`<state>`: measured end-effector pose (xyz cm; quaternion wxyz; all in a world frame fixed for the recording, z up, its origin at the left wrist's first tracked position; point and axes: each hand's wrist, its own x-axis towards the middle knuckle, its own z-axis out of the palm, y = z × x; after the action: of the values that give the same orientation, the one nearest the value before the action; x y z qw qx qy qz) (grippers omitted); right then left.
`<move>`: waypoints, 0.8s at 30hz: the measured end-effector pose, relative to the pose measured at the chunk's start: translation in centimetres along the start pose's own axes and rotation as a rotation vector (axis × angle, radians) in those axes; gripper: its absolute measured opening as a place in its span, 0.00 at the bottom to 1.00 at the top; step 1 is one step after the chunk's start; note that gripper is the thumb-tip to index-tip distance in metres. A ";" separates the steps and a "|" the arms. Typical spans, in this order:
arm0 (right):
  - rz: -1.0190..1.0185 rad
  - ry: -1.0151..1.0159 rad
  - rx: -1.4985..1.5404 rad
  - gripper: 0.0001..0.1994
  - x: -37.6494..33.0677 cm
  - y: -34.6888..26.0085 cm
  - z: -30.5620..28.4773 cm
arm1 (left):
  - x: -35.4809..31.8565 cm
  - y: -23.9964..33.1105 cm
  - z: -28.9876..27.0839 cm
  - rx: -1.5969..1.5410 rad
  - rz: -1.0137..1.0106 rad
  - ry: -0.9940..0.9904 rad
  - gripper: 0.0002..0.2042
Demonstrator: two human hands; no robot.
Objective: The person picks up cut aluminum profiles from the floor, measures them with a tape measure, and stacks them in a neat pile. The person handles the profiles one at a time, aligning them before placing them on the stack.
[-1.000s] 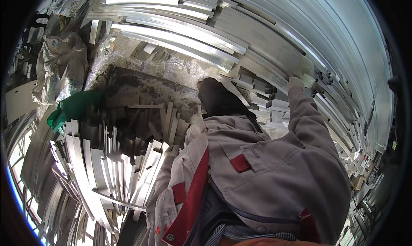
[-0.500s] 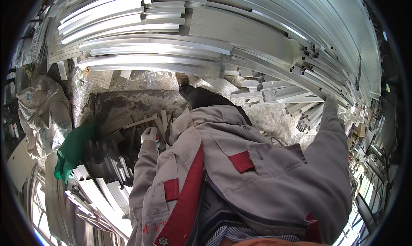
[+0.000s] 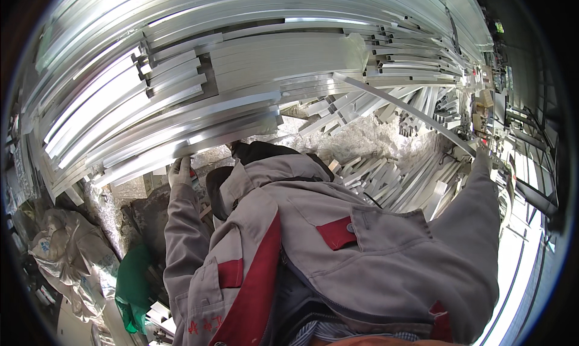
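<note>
Our right hand (image 3: 480, 151), grip closed, now slants the long bar (image 3: 416, 114) off the stack (image 3: 271, 56). Our left hand (image 3: 180, 168) reaches the stack's edge; its grip we cannot tell.

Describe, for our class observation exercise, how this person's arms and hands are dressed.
Both arms wear long, loose, creased grey-brown jacket sleeves: the left sleeve and the right sleeve reach about to the wrist. The left hand and right hand are too small to make out finer detail.
</note>
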<state>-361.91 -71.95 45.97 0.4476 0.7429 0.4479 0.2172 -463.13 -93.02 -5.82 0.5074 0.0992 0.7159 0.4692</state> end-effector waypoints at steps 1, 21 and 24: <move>-0.037 -0.045 -0.107 0.17 -2.7 1.3 1.5 | 0.5 0.2 0.1 -0.002 -0.017 -0.021 0.13; 0.443 -0.288 0.610 0.12 -47.7 -15.7 6.0 | 6.9 5.0 -8.5 0.214 -0.148 -0.515 0.10; 0.461 -0.273 0.778 0.12 -48.3 -19.0 4.1 | 6.7 6.0 -9.5 0.258 -0.141 -0.511 0.11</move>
<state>-392.25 -111.71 31.32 0.1308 0.9572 0.2567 0.0274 -476.05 -91.06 -5.06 0.6857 0.2279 0.6239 0.2976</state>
